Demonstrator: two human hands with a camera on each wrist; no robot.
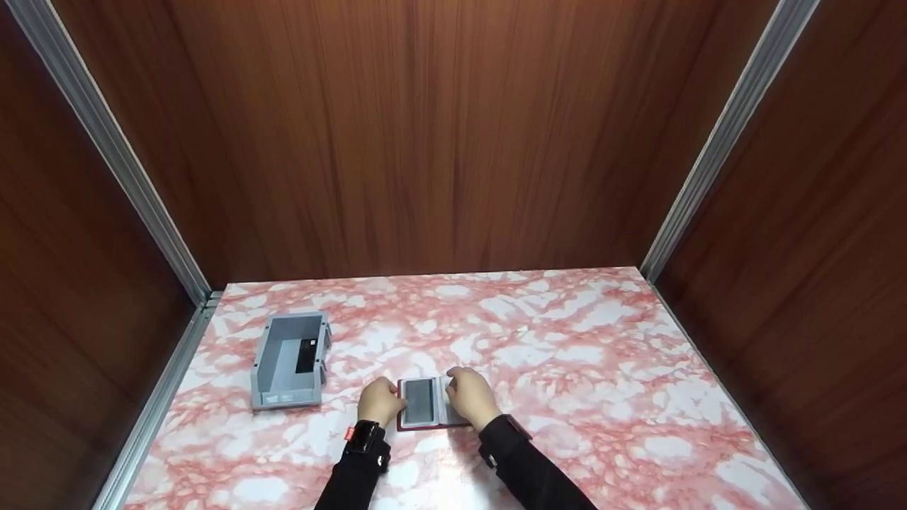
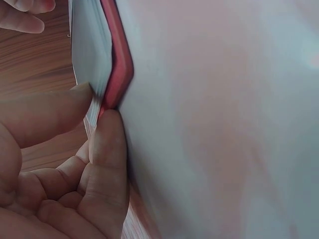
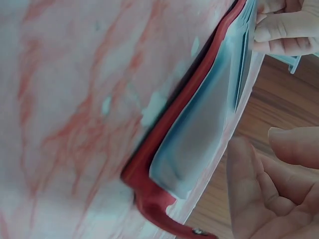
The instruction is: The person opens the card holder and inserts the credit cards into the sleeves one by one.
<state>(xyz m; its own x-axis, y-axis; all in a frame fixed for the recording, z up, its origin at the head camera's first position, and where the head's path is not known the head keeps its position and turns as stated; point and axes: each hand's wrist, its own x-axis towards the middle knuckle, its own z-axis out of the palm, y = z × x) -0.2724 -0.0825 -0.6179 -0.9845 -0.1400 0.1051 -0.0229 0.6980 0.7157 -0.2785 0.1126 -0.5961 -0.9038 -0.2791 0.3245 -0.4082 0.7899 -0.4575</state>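
Note:
A red card holder [image 1: 419, 428] with clear plastic sleeves [image 1: 419, 400] lies spread on the table. My left hand [image 1: 380, 402] pinches its left edge; in the left wrist view the thumb [image 2: 55, 117] presses the stack of sleeves and a finger [image 2: 107, 139] bears against the red cover [image 2: 122, 69]. Over the right half is my right hand [image 1: 472, 398]. In the right wrist view its thumb and index finger stand apart with nothing between them, beside the sleeves [image 3: 194, 134]. A red strap [image 3: 164, 219] with a metal snap sticks out from the cover.
A grey plastic bin [image 1: 287, 361] with a black label on its inner wall stands to the left on the red-and-white marbled table [image 1: 567, 354]. Brown wood-grain panels [image 1: 425, 142] with metal corner posts enclose the back and sides.

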